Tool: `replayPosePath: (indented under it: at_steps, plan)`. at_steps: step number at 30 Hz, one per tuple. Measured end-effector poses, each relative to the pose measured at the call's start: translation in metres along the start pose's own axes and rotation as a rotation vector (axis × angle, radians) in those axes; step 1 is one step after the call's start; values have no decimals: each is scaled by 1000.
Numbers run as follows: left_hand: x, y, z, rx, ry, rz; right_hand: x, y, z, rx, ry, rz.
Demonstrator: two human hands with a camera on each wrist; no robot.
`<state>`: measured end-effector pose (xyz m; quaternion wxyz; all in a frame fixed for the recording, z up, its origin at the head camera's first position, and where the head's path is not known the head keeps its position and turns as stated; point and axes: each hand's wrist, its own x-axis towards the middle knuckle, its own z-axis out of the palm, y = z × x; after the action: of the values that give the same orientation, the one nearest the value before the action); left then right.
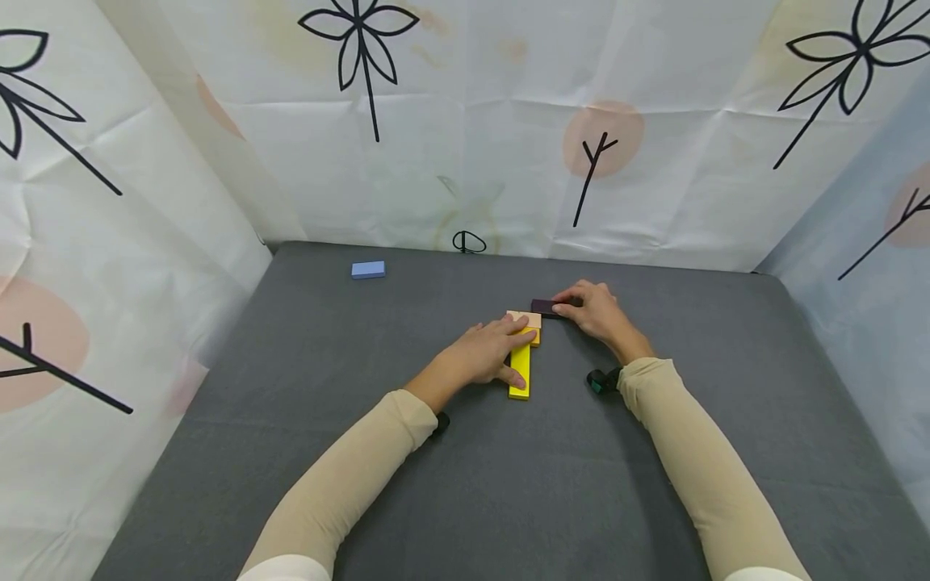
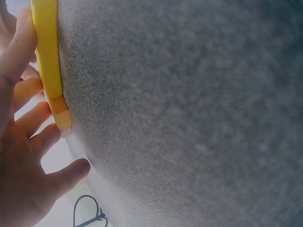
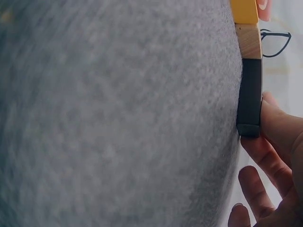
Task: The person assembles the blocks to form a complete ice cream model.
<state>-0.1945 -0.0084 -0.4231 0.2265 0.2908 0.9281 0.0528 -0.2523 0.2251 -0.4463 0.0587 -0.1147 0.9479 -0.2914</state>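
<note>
On the grey table, a long yellow block [image 1: 519, 375] points away from the person, with an orange block [image 3: 245, 12] at its far end and a pale wooden block [image 3: 249, 41] beyond that. My left hand [image 1: 485, 352] rests over this row, fingers extended and spread across the blocks, thumb near the yellow block's close end. A black block [image 3: 251, 90] lies crosswise at the wooden block's far right corner. Its right end is pinched by my right hand [image 1: 592, 313], between thumb and fingers; the other fingers hang beside it.
A small blue block [image 1: 368, 269] lies by itself toward the table's back left. White patterned cloth [image 1: 465, 145] stands as a wall behind the table [image 1: 450, 500] and along both sides. A dark wrist device [image 1: 601, 382] hangs under the right sleeve.
</note>
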Motion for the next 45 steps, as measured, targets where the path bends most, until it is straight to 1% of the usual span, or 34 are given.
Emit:
replayPosePath:
  at_steps: [4, 9, 17, 28, 37, 45]
  plan:
    - [0, -1, 1, -3, 5, 2, 1, -2, 2, -3, -8, 6]
    - [0, -1, 1, -9, 10, 1, 4, -6, 5, -6, -13, -8]
    - [0, -1, 1, 23, 13, 6, 9, -14, 10, -13, -14, -32]
    - [-2, 1, -1, 31, 4, 0, 13, -22, 14, -17, -15, -56]
    - [-2, -1, 0, 47, 16, 25, 19, -25, 17, -24, -10, -92]
    - [-1, -2, 1, 39, 15, 22, 22, -28, 19, -20, -26, -86]
